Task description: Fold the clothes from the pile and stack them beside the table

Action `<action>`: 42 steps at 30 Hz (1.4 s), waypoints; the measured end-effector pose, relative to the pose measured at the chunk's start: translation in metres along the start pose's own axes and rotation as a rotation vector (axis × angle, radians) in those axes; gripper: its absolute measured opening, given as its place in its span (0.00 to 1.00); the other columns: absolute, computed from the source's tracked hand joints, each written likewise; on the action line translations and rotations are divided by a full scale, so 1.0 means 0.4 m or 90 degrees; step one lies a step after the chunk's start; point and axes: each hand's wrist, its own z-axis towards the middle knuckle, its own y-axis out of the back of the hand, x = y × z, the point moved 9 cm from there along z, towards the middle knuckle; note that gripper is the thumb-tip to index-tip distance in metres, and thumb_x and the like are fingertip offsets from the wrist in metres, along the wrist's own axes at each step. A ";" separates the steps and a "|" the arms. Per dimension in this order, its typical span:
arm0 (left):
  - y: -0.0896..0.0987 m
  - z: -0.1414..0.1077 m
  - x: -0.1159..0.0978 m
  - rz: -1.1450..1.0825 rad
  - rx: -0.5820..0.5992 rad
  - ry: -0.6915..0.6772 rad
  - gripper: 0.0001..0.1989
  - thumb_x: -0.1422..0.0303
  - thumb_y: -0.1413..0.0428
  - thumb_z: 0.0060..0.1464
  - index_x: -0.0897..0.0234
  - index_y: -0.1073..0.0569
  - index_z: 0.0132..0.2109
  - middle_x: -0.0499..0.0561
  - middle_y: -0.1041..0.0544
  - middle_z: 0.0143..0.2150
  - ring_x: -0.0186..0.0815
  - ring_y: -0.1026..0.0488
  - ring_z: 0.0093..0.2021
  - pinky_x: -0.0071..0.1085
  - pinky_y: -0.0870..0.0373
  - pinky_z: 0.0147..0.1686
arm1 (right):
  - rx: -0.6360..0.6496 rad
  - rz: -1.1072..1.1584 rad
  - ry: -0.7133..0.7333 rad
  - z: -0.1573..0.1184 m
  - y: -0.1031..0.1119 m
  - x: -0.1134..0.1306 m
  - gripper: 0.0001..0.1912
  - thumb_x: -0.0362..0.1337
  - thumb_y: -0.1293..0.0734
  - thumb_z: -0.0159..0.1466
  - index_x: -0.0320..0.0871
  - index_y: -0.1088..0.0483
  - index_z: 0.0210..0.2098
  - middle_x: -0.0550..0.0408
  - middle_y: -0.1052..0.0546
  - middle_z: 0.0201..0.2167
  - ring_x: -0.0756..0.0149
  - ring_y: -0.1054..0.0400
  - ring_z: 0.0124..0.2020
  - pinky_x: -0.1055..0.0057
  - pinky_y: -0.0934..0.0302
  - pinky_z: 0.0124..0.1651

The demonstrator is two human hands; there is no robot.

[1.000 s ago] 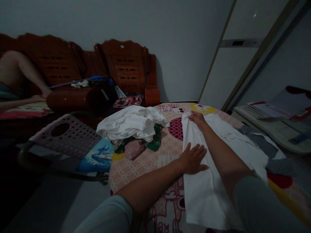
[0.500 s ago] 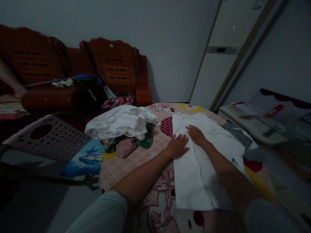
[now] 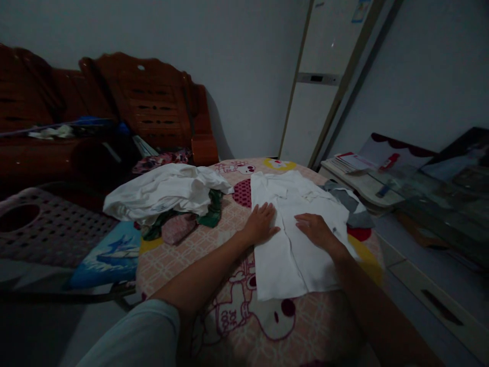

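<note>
A white shirt (image 3: 278, 265) lies spread on a round table with a patterned cloth (image 3: 183, 278). Its left side is folded inward, and the fold's edge runs down the middle. My left hand (image 3: 262, 224) rests flat on that folded part, fingers stretched and holding nothing. To the right of the edge, my right hand (image 3: 315, 230) lies on or just over the fabric with its fingers extended. At the table's left sits a rumpled white garment (image 3: 164, 191) on top of green cloth (image 3: 211, 210) and a pinkish bundle (image 3: 179, 228).
A grey and white cloth (image 3: 351, 206) lies at the table's right edge. Behind on the left is a wooden sofa (image 3: 153, 102). A woven chair (image 3: 57, 224) with a blue cushion (image 3: 109, 255) stands at left, and a glass-topped cabinet (image 3: 420, 199) at right.
My view has turned right. My right hand has slid from the folded strip to the right and nearer to me across the shirt. My left hand stays on the folded part.
</note>
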 end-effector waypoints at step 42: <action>-0.028 -0.002 -0.059 -0.028 -0.001 -0.070 0.33 0.51 0.60 0.66 0.68 0.46 0.69 0.63 0.45 0.71 0.47 0.50 0.71 0.46 0.51 0.67 | -0.109 -0.147 -0.330 -0.206 0.154 -0.096 0.10 0.41 0.36 0.60 0.42 0.26 0.31 0.47 0.21 0.32 0.60 0.28 0.34 0.69 0.41 0.34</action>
